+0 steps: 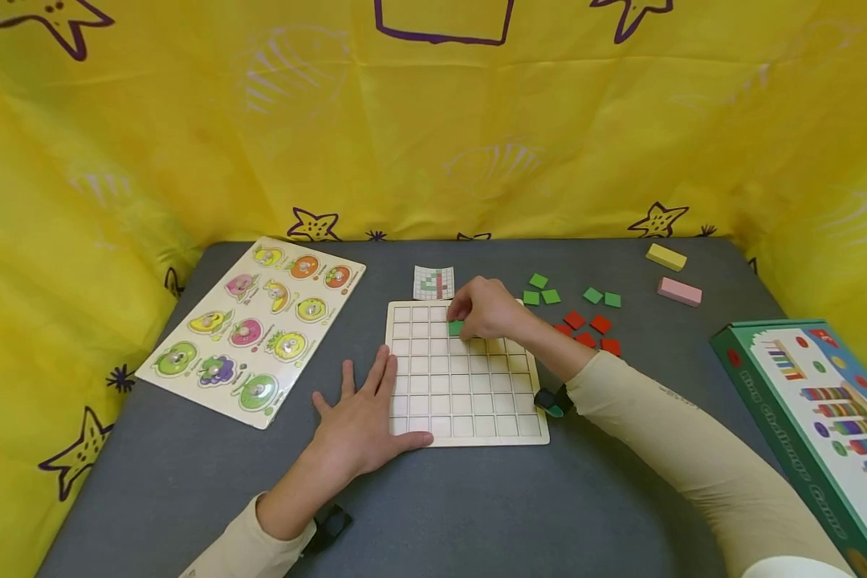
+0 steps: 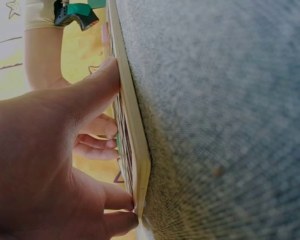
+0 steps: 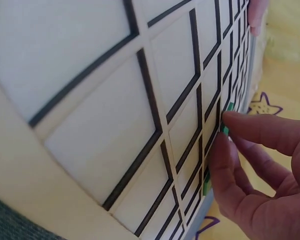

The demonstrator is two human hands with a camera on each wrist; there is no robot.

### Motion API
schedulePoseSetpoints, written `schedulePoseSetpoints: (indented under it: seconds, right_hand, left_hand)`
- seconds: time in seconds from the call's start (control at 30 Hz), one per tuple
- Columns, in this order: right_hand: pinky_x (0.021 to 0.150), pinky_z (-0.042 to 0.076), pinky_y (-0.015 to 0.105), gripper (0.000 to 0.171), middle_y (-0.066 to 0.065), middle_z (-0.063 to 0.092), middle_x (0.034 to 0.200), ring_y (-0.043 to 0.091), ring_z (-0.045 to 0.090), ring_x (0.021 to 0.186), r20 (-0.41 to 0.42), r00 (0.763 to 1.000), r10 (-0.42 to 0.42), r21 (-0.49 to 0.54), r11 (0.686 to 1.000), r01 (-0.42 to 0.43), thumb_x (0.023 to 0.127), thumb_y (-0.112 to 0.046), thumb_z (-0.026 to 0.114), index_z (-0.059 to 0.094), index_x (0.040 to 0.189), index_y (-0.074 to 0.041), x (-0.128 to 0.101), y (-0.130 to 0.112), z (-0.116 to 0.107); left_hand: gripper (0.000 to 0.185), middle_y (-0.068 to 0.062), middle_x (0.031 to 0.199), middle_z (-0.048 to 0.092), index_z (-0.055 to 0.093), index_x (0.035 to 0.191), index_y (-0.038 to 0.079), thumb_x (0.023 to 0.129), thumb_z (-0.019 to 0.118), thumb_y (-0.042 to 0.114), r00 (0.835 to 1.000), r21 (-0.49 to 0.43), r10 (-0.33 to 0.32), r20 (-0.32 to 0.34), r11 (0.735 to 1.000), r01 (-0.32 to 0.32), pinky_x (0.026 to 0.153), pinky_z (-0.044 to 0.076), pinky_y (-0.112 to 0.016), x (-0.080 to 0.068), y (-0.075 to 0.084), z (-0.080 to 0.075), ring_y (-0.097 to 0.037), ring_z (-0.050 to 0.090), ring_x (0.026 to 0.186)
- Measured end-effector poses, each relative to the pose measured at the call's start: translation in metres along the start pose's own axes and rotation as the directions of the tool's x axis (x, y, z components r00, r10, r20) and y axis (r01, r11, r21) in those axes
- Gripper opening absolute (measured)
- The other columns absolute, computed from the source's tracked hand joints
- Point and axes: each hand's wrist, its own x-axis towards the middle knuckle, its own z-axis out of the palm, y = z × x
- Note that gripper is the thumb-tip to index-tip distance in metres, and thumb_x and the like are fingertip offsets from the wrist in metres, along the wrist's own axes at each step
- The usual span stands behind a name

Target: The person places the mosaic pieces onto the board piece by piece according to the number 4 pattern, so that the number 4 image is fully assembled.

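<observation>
A pale wooden grid board (image 1: 470, 441) lies flat on the dark table. My left hand (image 1: 357, 429) rests at its near left corner, fingers spread along the left side and thumb on the front edge. In the left wrist view, the left thumb (image 2: 97, 90) presses on the board's rim. Over the far rows, my right hand (image 1: 487, 309) pinches a green square tile (image 1: 456, 328) between thumb and fingers. The right wrist view has this tile (image 3: 229, 112) at the grid; whether it sits fully in a cell cannot be told. Another green piece (image 3: 206, 185) shows beyond the right fingers.
A small pattern card (image 1: 433, 283) lies behind the board. Several loose green tiles (image 1: 551, 297) and red tiles (image 1: 600, 323) lie to the right. A fruit puzzle board (image 1: 217, 345) is at left. Yellow (image 1: 666, 257) and pink (image 1: 680, 291) blocks and a game box (image 1: 812, 433) are at right.
</observation>
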Motion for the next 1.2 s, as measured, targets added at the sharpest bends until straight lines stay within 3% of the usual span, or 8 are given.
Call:
schedulePoseSetpoints:
  seconds: [0.27,0.67,1.0,1.2]
  right_hand:
    - [0.076,0.054,0.033,0.027,0.005,0.074,0.092,0.022,0.064,0.09,0.006,1.0,-0.001,0.035,0.999,0.001,0.074,0.001,0.084,0.082,0.097,-0.012,0.0,0.004,-0.001]
    - [0.079,0.057,0.034,0.025,0.009,0.076,0.097,0.02,0.068,0.087,0.008,0.997,-0.08,0.134,0.988,0.078,0.078,0.001,0.081,0.081,0.102,-0.008,-0.005,0.01,-0.003]
    - [0.081,0.057,0.036,0.026,0.013,0.077,0.104,0.022,0.07,0.092,-0.043,0.989,-0.143,0.173,0.974,0.149,0.085,-0.001,0.078,0.079,0.11,-0.006,-0.011,0.028,-0.013]
    - [0.079,0.056,0.036,0.027,0.016,0.076,0.106,0.024,0.069,0.094,-0.09,0.987,-0.136,0.209,0.966,0.152,0.086,0.0,0.076,0.079,0.113,-0.004,-0.017,0.039,-0.024]
  left_hand:
    - [0.122,-0.004,0.177,0.008,0.019,0.168,0.012,0.079,0.075,0.075,1.0,-0.004,-0.006,0.002,1.0,0.006,0.099,0.018,-0.093,0.0,0.0,0.001,-0.059,0.013,0.155]
    - [0.123,-0.005,0.177,0.01,0.019,0.168,0.012,0.078,0.076,0.074,1.0,-0.003,-0.009,0.001,1.0,0.009,0.099,0.018,-0.094,-0.003,0.0,0.001,-0.059,0.013,0.154]
    - [0.123,-0.003,0.177,0.008,0.018,0.168,0.013,0.079,0.075,0.075,1.0,-0.005,-0.007,-0.002,1.0,0.007,0.1,0.017,-0.093,0.0,0.001,0.001,-0.058,0.012,0.155]
    - [0.123,-0.004,0.177,0.008,0.019,0.168,0.013,0.079,0.076,0.075,1.0,-0.007,-0.011,0.001,1.0,0.011,0.099,0.017,-0.093,0.0,0.001,0.001,-0.059,0.012,0.155]
